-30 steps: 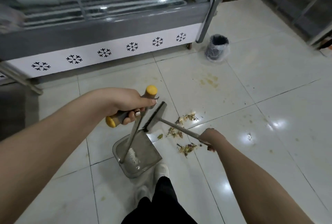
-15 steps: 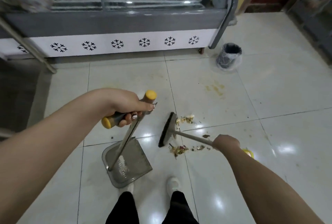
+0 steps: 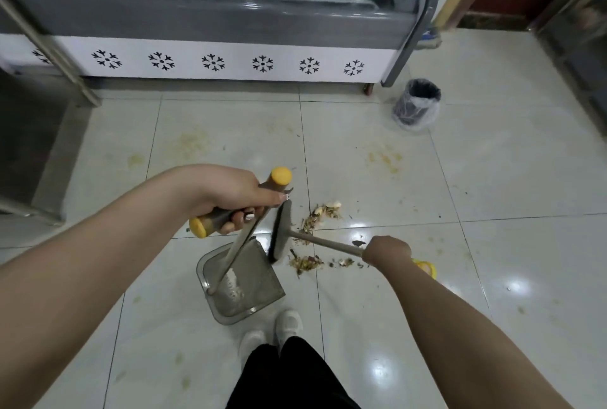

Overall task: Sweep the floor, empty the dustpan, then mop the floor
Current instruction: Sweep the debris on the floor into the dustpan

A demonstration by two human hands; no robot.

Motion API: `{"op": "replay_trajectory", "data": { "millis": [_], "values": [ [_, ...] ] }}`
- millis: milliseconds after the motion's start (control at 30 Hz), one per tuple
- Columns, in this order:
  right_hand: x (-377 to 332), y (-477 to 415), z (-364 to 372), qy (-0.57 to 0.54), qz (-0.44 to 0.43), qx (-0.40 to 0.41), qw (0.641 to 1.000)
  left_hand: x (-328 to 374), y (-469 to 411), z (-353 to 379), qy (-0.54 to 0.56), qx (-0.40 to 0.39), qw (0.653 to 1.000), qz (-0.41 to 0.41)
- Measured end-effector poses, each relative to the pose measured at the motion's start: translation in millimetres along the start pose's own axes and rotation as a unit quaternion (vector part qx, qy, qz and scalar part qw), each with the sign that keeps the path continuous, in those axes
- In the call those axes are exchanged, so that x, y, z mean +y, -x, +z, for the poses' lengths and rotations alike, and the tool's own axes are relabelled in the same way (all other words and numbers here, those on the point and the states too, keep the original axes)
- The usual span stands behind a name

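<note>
Glossy pale floor tiles (image 3: 492, 162) run up to a glass-fronted chilled display case (image 3: 230, 60) with a white base panel printed with snowflakes. A small bin (image 3: 416, 108) lined with a clear bag stands on the floor at the case's right corner. The left hand (image 3: 236, 193) is clenched around the crossbar handle (image 3: 215, 216) of a long-stemmed dustpan (image 3: 259, 277), and yellow caps stick out on both sides of the fist. From this grip a metal stem (image 3: 239, 244) slants down and toward the person to the grey pan, which sits flat on the tiles with a little white debris (image 3: 231, 284) lying in it. The right hand (image 3: 387, 249) is closed around the shaft of a short broom (image 3: 283, 231), and the yellow end of the shaft pokes out behind the wrist. Ahead of that grip the shaft reaches left to the dark-bristled head, which stands at the pan's open right edge, just below the left fist. Swept-up scraps (image 3: 320, 215) lie on the floor just beyond the broom shaft, and a second patch (image 3: 307, 262) lies on the near side, between the broom head and the right hand. Yellowish stains (image 3: 384, 159) mark the tiles farther out, well beyond both grips. White shoes (image 3: 289, 323) and dark trouser legs show just behind the pan.
</note>
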State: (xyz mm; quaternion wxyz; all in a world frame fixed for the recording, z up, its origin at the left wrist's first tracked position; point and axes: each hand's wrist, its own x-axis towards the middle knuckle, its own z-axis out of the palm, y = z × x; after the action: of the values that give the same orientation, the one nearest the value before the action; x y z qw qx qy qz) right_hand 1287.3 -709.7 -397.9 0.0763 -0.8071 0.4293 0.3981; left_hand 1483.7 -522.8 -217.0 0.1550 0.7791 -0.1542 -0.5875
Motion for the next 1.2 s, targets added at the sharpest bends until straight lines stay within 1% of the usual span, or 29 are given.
{"op": "replay_trajectory", "data": {
  "millis": [200,333,400,467,533,600,733,800,933,1033,1133,1200],
  "values": [
    [27,1,6,0.021,0.039,0.013,0.999,0,-3,6,0.001,0.003,1.000,0.000],
    [32,6,2,0.032,0.033,0.028,0.999,3,-2,9,0.001,-0.005,1.000,-0.008],
    [41,7,-9,0.006,0.039,0.020,0.999,6,-2,8,0.002,-0.007,1.000,-0.010],
    [55,4,-17,-0.062,0.063,-0.014,0.996,10,-1,6,0.001,-0.008,1.000,-0.010],
    [62,-4,-20,-0.149,0.090,-0.061,0.983,12,-2,4,0.001,-0.009,1.000,-0.007],
    [59,-17,-17,-0.212,0.110,-0.092,0.967,14,-3,1,0.001,-0.007,1.000,-0.003],
    [25,-42,-7,-0.316,0.117,-0.147,0.930,20,-9,0,0.000,-0.010,1.000,0.000],
    [8,-55,-3,-0.361,0.115,-0.161,0.911,24,-14,2,-0.005,-0.011,1.000,0.002],
    [1,-61,11,-0.399,0.138,-0.186,0.887,35,-24,5,-0.027,-0.018,0.999,0.012],
    [13,-51,27,-0.411,0.163,-0.204,0.873,44,-30,7,-0.042,-0.026,0.999,0.012],
    [24,-36,45,-0.401,0.189,-0.217,0.870,53,-32,11,-0.058,-0.038,0.998,0.012],
    [31,-25,54,-0.415,0.201,-0.226,0.858,59,-31,13,-0.076,-0.047,0.996,0.015]
  ]
}}
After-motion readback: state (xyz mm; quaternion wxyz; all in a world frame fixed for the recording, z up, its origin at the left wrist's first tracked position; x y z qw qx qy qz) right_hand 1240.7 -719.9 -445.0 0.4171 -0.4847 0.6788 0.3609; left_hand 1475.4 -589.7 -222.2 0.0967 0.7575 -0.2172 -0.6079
